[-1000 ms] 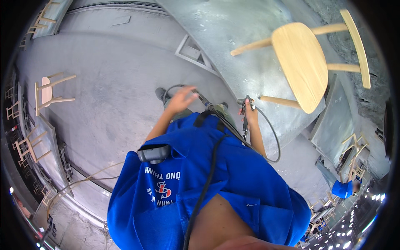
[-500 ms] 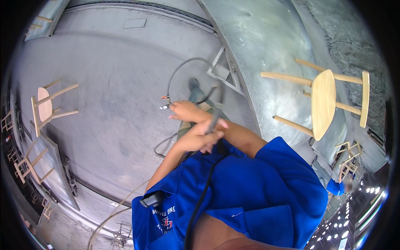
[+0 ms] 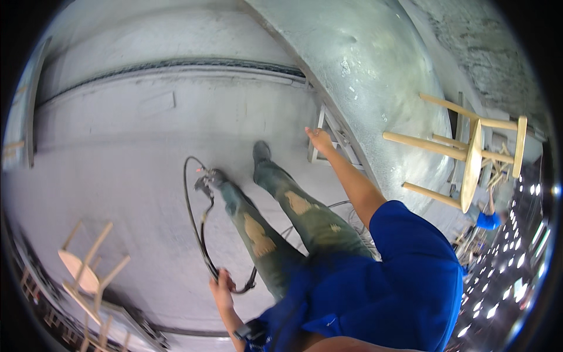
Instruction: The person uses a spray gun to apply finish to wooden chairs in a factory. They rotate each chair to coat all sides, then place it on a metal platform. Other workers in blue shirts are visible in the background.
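Head view: we've got the L hand [image 3: 221, 287] low & to the left, fingers wrapped round a black hose [image 3: 206, 257], so it's narrow & holding, not wide. From that grip the hose runs fwd in a long, slim loop, w/ the spray gun [image 3: 203, 185] at its far end, down near the L shoe [image 3: 218, 177]. Key relation for us: gun lies ahead of the L hand & a touch to its left, well apart from the fingers, hose bridging the gap; the loop's long axis points roughly straight away from the hand. L is the nearer hand & the only one w/ a hold on the line. We can't tell if the gun touches the floor [image 3: 135, 193] or hangs above it, nor if it touches the shoe

R hand [image 3: 319, 141] is out fwd & to the right, looks empty, fingers loosely out; nearest to it is the pale metal frame [image 3: 341, 141] by the edge of the big grey table [image 3: 363, 70], tho' contact we can't confirm. From there the gun is off to the left, w/ the R shoe [image 3: 262, 151] in between. Around us: a wooden chair [image 3: 471, 167] over the table's right side, another chair [image 3: 82, 271] lower left, plus a co-worker [image 3: 487, 220] in blue, far right bkgd
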### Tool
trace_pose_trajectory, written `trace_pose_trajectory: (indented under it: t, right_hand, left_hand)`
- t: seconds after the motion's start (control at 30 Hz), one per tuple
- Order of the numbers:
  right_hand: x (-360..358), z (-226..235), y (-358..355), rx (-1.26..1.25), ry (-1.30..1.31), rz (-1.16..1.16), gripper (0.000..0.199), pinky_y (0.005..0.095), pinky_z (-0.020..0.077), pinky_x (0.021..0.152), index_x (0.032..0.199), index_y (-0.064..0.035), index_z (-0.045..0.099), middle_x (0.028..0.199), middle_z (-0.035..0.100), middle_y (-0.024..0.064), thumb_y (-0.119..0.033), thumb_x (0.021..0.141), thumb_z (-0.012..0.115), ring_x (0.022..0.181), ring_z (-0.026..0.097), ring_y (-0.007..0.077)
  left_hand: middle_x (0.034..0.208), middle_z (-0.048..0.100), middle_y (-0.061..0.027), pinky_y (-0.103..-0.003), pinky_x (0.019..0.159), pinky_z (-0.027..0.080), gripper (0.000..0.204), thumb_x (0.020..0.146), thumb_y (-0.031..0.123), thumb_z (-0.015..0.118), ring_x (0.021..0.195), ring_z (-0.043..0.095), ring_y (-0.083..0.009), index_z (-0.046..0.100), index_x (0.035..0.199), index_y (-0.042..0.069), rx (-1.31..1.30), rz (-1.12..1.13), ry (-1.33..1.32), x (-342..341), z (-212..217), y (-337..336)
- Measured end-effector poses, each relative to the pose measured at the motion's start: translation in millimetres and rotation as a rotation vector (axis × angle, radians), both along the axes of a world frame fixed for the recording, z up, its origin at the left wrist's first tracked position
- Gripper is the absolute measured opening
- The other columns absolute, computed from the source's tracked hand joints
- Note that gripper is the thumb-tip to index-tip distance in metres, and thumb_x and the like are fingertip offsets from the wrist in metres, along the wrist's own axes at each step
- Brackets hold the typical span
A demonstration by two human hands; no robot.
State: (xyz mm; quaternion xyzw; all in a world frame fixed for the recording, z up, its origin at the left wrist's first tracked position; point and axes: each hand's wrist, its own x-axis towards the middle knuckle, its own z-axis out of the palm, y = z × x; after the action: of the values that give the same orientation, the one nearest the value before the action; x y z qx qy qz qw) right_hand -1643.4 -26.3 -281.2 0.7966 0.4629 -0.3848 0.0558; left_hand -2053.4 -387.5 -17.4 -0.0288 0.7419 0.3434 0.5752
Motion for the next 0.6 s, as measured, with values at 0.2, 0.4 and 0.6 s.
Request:
trace_pose_trajectory:
  t: [0.2, 0.4, 0.6]
  right_hand:
    - [44, -111, 84, -0.014, -0.267, -0.089, 0.097, 0.0475, 0.0428, 0.112, 0.146, 0.0088, 0.044, 0.144, 0.053, 0.0291, -0.070, 0.090, 0.056, 0.136, 0.051, 0.0414]
    - [106, -221, 152, -0.005, -0.380, -0.084, 0.103, 0.0473, 0.0385, 0.116, 0.152, 0.0057, 0.037, 0.157, 0.039, 0.0271, -0.072, 0.088, 0.058, 0.145, 0.039, 0.0409]
    - [160, -296, 202, 0.270, -0.429, -0.177, 0.126, 0.0437, 0.0175, 0.125, 0.161, -0.0018, 0.023, 0.165, 0.022, 0.0270, -0.082, 0.074, 0.067, 0.155, 0.018, 0.0395]
  left_hand:
    - [0.055, 0.040, 0.0048, -0.030, 0.046, 0.035, 0.031, 0.105, 0.026, 0.058, 0.045, 0.036, -0.0092, 0.054, 0.079, 0.009, -0.159, 0.025, 0.010, -80, -78, -50]
    - [0.057, 0.044, 0.0008, -0.029, 0.045, 0.034, 0.047, 0.104, 0.037, 0.059, 0.049, 0.040, -0.0122, 0.049, 0.066, 0.011, -0.323, 0.073, 0.006, -158, -143, -96]
    - [0.052, 0.040, 0.0054, -0.026, 0.039, 0.026, 0.051, 0.106, 0.043, 0.053, 0.043, 0.035, -0.0079, 0.047, 0.062, 0.019, -0.538, -0.064, 0.001, -174, -196, -111]
